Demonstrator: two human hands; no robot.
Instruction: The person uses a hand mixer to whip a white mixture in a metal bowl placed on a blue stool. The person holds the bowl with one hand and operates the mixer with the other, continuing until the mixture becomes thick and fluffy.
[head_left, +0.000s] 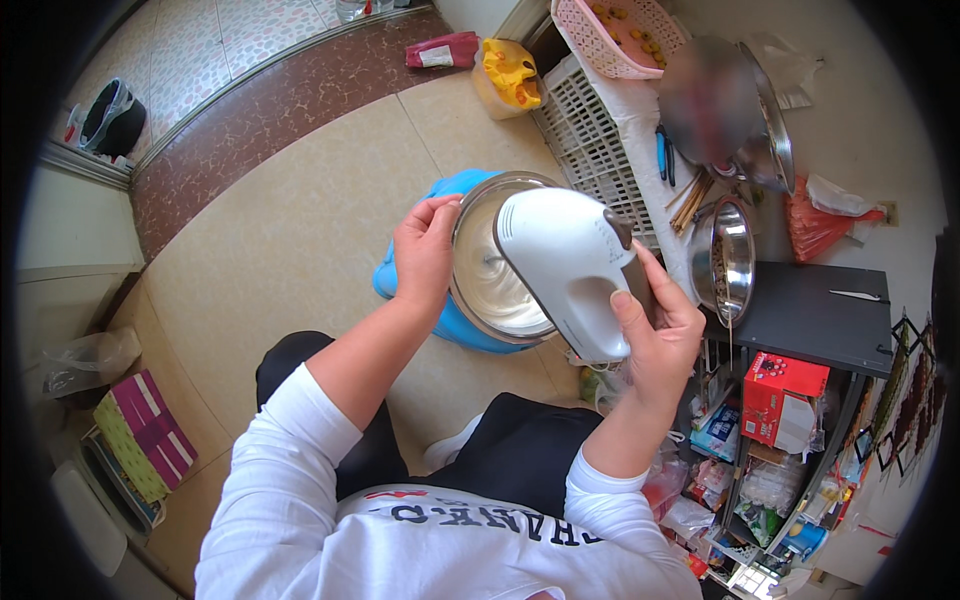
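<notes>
My right hand (664, 326) grips the handle of a white electric hand mixer (559, 251) with brown trim. The mixer is tilted over a stainless steel bowl (459, 289), hiding much of the bowl's right side. Inside lies a pale, creamy mixture (480, 262) with swirl ridges; a beater shaft dips into it near the middle. With thumb and fingers, my left hand (426, 244) pinches the bowl's left rim. Beneath the bowl is a blue stool-like support (442, 319), mostly covered by the bowl.
Right of the bowl stands a white plastic crate (592, 135) under a covered surface bearing blue-handled pliers (664, 155), wooden sticks (691, 201) and a metal bowl (739, 255). A dark shelf unit (810, 307) holds a red box (784, 390). A plastic tub (491, 97) sits on the floor ahead.
</notes>
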